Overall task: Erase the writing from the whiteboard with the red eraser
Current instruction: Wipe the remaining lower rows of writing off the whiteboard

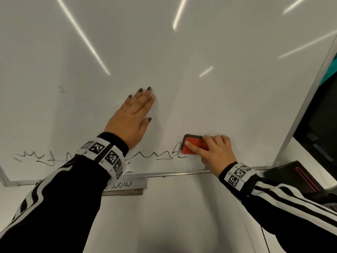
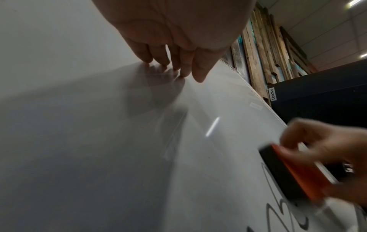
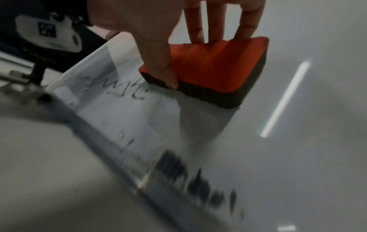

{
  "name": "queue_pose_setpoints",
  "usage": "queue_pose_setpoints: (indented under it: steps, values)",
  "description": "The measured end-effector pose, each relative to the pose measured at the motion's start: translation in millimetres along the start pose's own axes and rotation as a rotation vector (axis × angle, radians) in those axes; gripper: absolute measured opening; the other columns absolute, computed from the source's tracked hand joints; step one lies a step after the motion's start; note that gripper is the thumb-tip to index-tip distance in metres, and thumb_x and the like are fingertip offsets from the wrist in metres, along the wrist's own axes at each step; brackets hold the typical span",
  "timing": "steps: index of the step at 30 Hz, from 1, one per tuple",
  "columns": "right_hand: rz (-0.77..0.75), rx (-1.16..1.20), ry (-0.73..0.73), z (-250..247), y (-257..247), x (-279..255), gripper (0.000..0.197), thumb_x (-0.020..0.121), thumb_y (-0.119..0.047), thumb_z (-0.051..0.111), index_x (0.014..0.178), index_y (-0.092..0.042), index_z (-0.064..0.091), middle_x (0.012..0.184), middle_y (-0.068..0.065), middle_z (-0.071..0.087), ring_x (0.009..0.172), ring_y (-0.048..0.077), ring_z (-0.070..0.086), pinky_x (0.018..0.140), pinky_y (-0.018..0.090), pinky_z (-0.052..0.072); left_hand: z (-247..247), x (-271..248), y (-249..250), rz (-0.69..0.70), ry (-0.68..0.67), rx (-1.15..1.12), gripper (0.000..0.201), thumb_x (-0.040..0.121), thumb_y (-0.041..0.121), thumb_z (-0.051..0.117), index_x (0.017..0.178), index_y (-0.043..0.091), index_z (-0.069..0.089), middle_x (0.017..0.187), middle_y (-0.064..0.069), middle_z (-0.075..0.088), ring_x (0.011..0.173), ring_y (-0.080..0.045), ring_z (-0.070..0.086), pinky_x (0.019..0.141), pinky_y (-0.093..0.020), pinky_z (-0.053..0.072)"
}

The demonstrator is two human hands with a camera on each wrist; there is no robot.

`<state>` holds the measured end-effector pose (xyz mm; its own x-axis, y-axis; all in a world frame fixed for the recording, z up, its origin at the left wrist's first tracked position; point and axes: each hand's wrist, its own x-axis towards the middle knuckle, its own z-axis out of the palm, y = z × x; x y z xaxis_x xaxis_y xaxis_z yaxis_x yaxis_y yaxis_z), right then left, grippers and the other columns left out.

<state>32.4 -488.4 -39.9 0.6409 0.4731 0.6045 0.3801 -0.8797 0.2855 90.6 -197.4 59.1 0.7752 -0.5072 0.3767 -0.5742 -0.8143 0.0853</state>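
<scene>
Two hands: left flat on whiteboard; right grips red eraser, seemingly touching writing.

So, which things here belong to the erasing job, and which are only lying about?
Belonging to the job:
- whiteboard
- writing along its lower edge
- red eraser, gripped by the right hand and pressed on the board
- left hand, flat on the board

Only lying about:
- dark monitor at the right
- labelled tray under the frame

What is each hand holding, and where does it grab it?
The right hand grips the eraser by its red sides. The left hand holds nothing, pressing flat on the whiteboard.
</scene>
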Motion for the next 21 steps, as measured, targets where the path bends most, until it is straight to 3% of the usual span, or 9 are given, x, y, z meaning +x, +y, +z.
queue_pose_setpoints:
  steps: [3,6,11,13,17,21]
  values:
    - [-0.172,-0.002,-0.096,13,-11,-31,0.063,0.077,-0.005,0.052,0.128,-0.041,0.047,0.1,0.003,0.046,0.081,0.023,0.04,0.079,0.045,0.036,-1,-6,-5,-0.004,-0.021,-0.005,0.059,0.092,0.031,0.023,0.148,0.014,0.015,0.155,0.002,0.007,0.143,-0.012,0.003,0.114,-0.02,-0.006]
    - [-0.188,0.007,-0.103,10,-13,-28,0.058,0.083,-0.005,0.041,0.127,-0.041,0.049,0.099,0.004,0.047,0.082,0.024,0.042,0.08,0.046,0.036,-7,-13,-13,-0.029,-0.013,0.014,0.059,0.092,0.032,0.023,0.148,0.014,0.015,0.155,0.002,0.006,0.141,-0.008,0.001,0.114,-0.018,-0.008]
    - [0.044,0.018,0.049,-6,-12,25,0.061,0.075,-0.007,0.042,0.125,-0.041,0.047,0.099,0.008,0.061,0.084,0.025,0.042,0.08,0.044,0.034,-15,-17,-17,-0.097,0.027,0.021,0.059,0.092,0.026,0.031,0.148,0.014,0.015,0.154,0.004,0.006,0.139,-0.005,0.002,0.112,-0.016,-0.01]
    - [0.033,0.028,0.041,-2,-27,30,0.06,0.076,-0.008,0.043,0.126,-0.041,0.046,0.1,0.008,0.06,0.083,0.025,0.042,0.079,0.044,0.035,-15,-17,-16,-0.102,0.015,0.021,0.059,0.092,0.026,0.031,0.148,0.014,0.015,0.155,0.003,0.007,0.14,-0.007,0.003,0.112,-0.016,-0.01]
    - [-0.129,0.032,-0.059,14,-48,-4,0.054,0.082,-0.012,0.046,0.127,-0.042,0.047,0.105,0.003,0.05,0.081,0.024,0.046,0.081,0.045,0.035,-14,-18,-15,-0.107,-0.01,0.029,0.06,0.092,0.03,0.027,0.148,0.015,0.012,0.155,0.003,0.005,0.141,-0.007,0.002,0.112,-0.016,-0.011]
    - [-0.09,0.001,-0.036,5,-19,-19,0.063,0.074,-0.009,0.061,0.124,-0.044,0.046,0.1,0.004,0.061,0.082,0.024,0.047,0.08,0.043,0.033,-18,-21,-21,-0.115,0.0,0.039,0.058,0.097,0.025,0.033,0.148,0.017,0.008,0.153,0.009,-0.004,0.139,-0.002,-0.005,0.111,-0.015,-0.013]
